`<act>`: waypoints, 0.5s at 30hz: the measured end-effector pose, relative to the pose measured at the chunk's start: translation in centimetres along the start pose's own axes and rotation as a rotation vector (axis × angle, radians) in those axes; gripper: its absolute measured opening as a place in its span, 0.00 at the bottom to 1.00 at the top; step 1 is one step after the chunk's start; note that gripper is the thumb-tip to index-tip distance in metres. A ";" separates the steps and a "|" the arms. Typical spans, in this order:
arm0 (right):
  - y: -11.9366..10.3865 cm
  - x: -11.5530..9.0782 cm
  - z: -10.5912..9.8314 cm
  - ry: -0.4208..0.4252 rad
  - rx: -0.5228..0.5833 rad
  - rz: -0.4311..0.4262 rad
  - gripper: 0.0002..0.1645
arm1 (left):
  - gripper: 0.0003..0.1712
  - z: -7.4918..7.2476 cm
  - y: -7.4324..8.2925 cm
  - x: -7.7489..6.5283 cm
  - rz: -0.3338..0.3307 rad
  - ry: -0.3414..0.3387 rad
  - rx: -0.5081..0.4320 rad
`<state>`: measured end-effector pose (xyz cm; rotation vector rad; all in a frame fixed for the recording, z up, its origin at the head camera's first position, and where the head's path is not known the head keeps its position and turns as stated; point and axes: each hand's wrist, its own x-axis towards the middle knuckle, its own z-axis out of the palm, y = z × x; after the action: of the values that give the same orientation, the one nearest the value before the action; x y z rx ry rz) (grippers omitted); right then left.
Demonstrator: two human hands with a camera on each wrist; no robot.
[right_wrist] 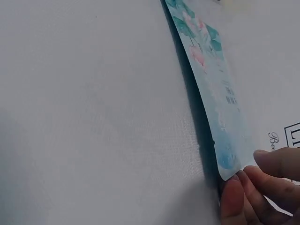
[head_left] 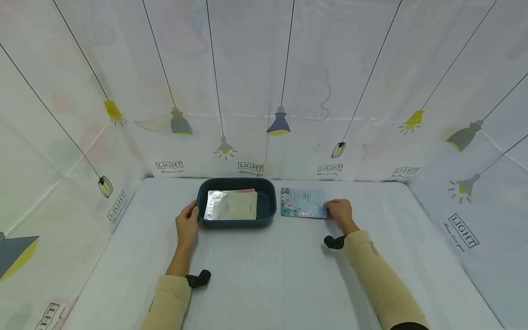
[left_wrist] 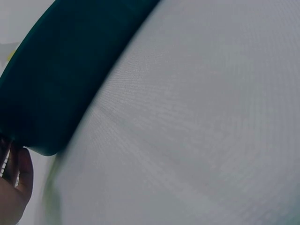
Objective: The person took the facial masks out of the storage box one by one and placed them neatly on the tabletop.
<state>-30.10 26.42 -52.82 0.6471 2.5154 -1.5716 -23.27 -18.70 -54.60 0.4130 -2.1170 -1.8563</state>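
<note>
A dark teal rectangular tub (head_left: 235, 223) stands at the back of the table. In it lie a silvery foil packet (head_left: 231, 205) with a cream label and, partly hidden beneath, a pinkish one (head_left: 247, 190). My left hand (head_left: 187, 224) is at the tub's left end, fingertips and thumb touching its outer wall; the left wrist view shows them by the tub's wall (left_wrist: 61, 79). Right of the tub is a flat blue floral packet (head_left: 305, 203), like a sheet-mask sachet. My right hand (head_left: 340, 213) pinches its right end, thumb above and fingers below. A shadow runs along the packet (right_wrist: 211, 93).
A white cloth covers the table (head_left: 264, 275). Behind it and at both sides hang white curtains (head_left: 255, 91) printed with lamps and lettering. A black wrist mount (head_left: 200, 278) juts from the left forearm, another wrist mount (head_left: 334, 242) from the right.
</note>
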 end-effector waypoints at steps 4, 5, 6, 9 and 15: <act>-0.3 -0.3 -0.3 0.015 -0.020 -0.011 0.20 | 0.22 0.0 0.0 0.0 -0.005 0.002 0.008; -0.4 -0.4 -0.4 0.014 -0.029 -0.011 0.21 | 0.22 0.0 0.0 0.0 -0.005 0.003 0.011; -0.6 -0.4 -0.5 0.011 -0.032 -0.007 0.21 | 0.22 0.0 0.1 0.0 -0.004 0.003 0.012; -1.5 -0.7 -0.4 -0.023 -0.025 0.005 0.23 | 0.22 0.0 0.1 -0.1 -0.005 0.001 0.014; -3.7 -1.5 0.4 -0.124 0.017 -0.014 0.24 | 0.23 0.0 0.3 -0.3 -0.008 -0.002 -0.006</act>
<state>-30.33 24.27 -49.49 0.5185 2.4248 -1.5870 -23.05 -18.54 -54.36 0.4185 -2.1141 -1.8672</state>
